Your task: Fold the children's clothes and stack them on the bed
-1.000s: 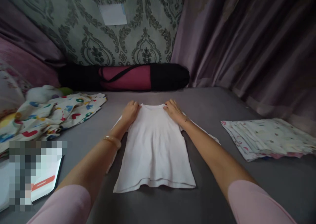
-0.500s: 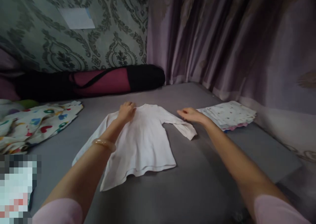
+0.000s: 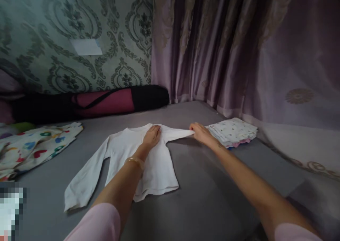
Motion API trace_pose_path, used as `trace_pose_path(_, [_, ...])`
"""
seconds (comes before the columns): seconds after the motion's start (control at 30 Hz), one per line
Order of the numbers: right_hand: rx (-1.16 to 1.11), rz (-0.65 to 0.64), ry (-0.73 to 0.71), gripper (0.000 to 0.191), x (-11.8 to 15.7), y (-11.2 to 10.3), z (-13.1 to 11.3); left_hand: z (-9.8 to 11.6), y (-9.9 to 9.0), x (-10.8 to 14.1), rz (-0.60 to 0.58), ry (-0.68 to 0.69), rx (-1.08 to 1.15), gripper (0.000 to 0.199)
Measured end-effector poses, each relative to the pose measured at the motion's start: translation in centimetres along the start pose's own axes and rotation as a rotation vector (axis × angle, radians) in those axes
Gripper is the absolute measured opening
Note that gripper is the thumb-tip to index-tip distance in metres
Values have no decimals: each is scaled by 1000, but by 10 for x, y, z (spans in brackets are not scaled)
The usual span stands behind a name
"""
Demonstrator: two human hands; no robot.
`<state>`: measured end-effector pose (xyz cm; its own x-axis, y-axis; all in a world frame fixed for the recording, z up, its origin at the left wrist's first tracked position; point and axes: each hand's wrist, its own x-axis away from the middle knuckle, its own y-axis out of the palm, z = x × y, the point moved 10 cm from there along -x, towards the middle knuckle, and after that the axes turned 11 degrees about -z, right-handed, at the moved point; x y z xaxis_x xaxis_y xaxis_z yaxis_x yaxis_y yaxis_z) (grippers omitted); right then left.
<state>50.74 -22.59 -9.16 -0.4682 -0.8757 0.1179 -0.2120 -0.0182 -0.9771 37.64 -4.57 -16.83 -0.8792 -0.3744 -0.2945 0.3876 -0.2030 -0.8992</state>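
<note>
A white long-sleeved shirt (image 3: 132, 149) lies spread on the grey bed surface, its neckline away from me. My left hand (image 3: 152, 135) rests flat on the upper chest, just below the collar, with fingers stretched out. At the end of the right-hand sleeve, my right hand (image 3: 200, 132) is closed on the cuff and holds the sleeve pulled straight out to the side. The other sleeve (image 3: 85, 184) slants down toward the near left. My left forearm hides part of the shirt's body and hem.
A stack of folded patterned clothes (image 3: 233, 130) lies just beyond my right hand. At the left is a colourful printed cloth (image 3: 39, 145). A black and maroon long bag (image 3: 106, 101) runs along the wall, and purple curtains (image 3: 212, 50) hang at the right.
My right hand has taken hold of the sleeve cuff and drawn the bent sleeve out straight. My left hand has moved right, from the left shoulder to near the collar.
</note>
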Motion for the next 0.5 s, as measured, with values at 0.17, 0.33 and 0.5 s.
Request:
trace_pose_path(0.17, [526, 177, -135, 25, 18, 0, -5, 1, 5, -1, -38, -36, -64, 48])
trace_pose_path(0.33, [585, -22, -56, 32, 25, 45, 23, 3, 13, 2, -98, -57, -175, 61])
trace_pose_path(0.5, [457, -216, 39, 31, 14, 42, 29, 3, 14, 3, -134, -86, -163, 62])
